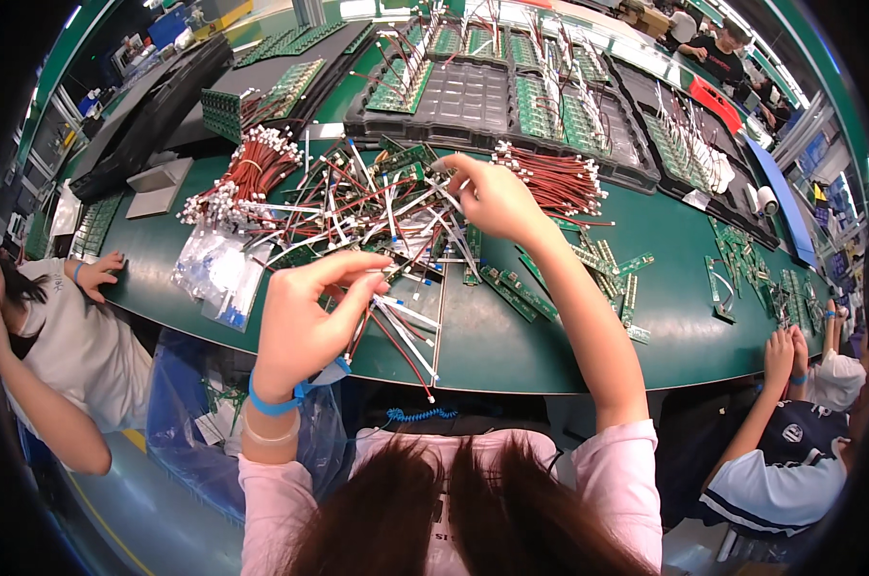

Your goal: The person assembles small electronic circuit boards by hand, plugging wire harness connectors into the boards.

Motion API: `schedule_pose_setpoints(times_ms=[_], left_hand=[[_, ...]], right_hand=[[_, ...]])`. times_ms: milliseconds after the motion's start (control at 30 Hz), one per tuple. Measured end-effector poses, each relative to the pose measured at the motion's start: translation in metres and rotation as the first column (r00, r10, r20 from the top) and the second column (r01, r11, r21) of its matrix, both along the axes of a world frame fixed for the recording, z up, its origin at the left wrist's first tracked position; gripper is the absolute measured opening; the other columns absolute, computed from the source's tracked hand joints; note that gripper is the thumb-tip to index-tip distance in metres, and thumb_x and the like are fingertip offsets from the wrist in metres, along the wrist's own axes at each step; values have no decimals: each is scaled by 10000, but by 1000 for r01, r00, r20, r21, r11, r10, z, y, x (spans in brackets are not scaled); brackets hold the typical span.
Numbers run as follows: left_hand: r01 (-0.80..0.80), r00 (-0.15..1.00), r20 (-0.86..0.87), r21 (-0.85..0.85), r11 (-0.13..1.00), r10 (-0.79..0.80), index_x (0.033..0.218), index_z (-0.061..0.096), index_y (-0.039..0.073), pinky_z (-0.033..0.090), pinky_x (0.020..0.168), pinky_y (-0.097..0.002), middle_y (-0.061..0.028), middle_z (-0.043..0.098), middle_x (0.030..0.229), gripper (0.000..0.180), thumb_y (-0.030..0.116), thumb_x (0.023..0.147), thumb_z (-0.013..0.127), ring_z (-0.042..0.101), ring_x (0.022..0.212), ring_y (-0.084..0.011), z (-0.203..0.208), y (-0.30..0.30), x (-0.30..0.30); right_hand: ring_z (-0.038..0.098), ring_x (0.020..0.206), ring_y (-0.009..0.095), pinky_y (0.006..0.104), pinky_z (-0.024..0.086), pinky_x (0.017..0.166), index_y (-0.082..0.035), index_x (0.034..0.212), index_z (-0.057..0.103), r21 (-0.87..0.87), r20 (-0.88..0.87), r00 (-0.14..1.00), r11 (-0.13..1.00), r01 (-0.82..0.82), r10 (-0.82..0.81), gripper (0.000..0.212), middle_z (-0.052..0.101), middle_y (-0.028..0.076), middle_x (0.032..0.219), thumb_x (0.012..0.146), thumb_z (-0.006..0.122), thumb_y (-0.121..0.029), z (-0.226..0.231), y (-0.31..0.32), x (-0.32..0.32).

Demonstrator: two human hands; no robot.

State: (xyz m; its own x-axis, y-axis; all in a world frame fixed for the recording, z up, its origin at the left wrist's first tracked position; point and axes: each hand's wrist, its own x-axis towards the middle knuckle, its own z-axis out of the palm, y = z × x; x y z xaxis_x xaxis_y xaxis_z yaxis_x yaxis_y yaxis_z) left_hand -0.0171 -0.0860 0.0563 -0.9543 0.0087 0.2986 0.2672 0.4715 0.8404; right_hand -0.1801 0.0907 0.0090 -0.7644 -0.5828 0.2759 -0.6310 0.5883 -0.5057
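My left hand, with a blue strap at its wrist, is closed in a pinch above the near side of the bench. From its fingertips a bunch of thin red, black and white cables fans out toward the bench edge. My right hand reaches over the far side of a tangled pile of small green circuit boards and cables. Its thumb and fingers are curled together at the pile; what they hold, if anything, is too small to make out.
Bundled red wires lie left of the pile, more red wires right of it. A clear plastic bag and loose narrow boards flank my hands. Black trays line the back. Co-workers sit at both sides; a blue bin liner hangs below.
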Motion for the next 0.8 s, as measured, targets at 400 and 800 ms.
schedule_pose_setpoints(times_ms=[400, 800], left_hand=[[-91, 989, -103, 119, 989, 104, 889, 612, -4, 467, 617, -199, -61, 628, 733, 127, 28, 801, 526, 613, 696, -107, 17, -18, -10], [-70, 952, -299, 14, 997, 70, 920, 624, 37, 449, 563, -208, -85, 633, 803, 199, -6, 731, 579, 596, 692, -130, 12, 16, -18]], right_hand=[[552, 804, 229, 342, 447, 707, -135, 763, 653, 164, -391, 907, 982, -98, 155, 106, 590, 41, 769, 706, 592, -201, 2, -51, -22], [530, 590, 46, 196, 425, 527, 7, 819, 638, -678, 198, 980, 726, 115, 31, 144, 612, 27, 681, 710, 641, -87, 74, 52, 46]])
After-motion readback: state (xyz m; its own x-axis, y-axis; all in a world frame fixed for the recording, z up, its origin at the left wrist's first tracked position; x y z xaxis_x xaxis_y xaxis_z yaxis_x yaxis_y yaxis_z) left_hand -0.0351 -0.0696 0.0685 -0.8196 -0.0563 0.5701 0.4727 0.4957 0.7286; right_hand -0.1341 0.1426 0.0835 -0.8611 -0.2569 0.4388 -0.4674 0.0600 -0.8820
